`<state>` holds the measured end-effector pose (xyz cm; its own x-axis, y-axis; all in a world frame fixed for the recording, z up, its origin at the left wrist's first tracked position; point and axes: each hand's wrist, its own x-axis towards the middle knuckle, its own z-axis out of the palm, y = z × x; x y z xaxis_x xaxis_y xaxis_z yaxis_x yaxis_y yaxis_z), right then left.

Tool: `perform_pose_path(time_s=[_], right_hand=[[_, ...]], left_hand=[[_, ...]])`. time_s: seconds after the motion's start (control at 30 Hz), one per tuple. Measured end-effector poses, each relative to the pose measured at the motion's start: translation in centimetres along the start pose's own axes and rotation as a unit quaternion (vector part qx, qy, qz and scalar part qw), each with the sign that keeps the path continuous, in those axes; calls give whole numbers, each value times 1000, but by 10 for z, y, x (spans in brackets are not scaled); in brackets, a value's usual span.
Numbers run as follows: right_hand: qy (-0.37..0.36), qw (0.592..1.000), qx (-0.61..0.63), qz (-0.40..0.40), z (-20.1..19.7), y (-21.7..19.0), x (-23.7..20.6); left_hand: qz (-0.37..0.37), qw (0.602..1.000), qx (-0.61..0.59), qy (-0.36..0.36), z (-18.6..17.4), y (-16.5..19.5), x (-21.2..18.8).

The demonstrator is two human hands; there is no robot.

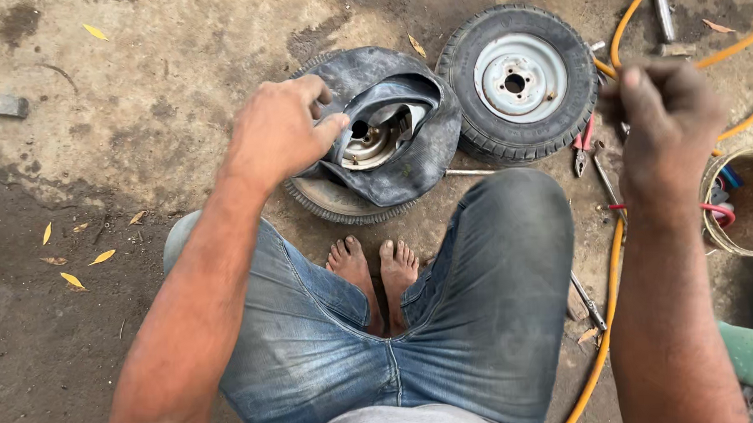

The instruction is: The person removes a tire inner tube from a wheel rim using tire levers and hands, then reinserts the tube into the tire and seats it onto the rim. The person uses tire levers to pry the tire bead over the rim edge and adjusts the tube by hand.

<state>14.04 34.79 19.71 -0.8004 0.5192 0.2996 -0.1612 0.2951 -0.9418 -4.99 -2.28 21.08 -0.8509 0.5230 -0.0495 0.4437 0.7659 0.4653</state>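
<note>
My left hand (pixel 278 131) grips the edge of the black inner tube (pixel 399 144) draped over the small wheel (pixel 343 196) on the dirt floor before my feet. My right hand (pixel 669 114) hovers, fingers pinched (contents unclear), above the orange hose (pixel 609 312). I'd pull evenly, avoiding the rim edge.

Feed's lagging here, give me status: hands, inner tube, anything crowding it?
Left hand gripping inner tube over the near wheel. Right hand raised, fingers pinched; contents unclear. Second wheel touching alongside; yellow hose, pliers right.
</note>
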Motion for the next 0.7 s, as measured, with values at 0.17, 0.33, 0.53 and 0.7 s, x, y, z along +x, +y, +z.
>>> perform_pose_path(time_s=[0.17, 0.33, 0.53, 0.7], right_hand=[[-88, 966, 234, 69, 121, -31, 61], [247, 954, 160, 57, 246, 77, 47], [342, 783, 72, 515, 245, 235, -33], [202, 766, 284, 540, 247, 256, -31]], left_hand=[[-119, 991, 29, -61, 62, -62, 65], [-160, 987, -7, -8, 118, -125, 95], [-164, 986, 3, 8, 131, -154, 116], [-169, 985, -27, -2, 147, -171, 128]])
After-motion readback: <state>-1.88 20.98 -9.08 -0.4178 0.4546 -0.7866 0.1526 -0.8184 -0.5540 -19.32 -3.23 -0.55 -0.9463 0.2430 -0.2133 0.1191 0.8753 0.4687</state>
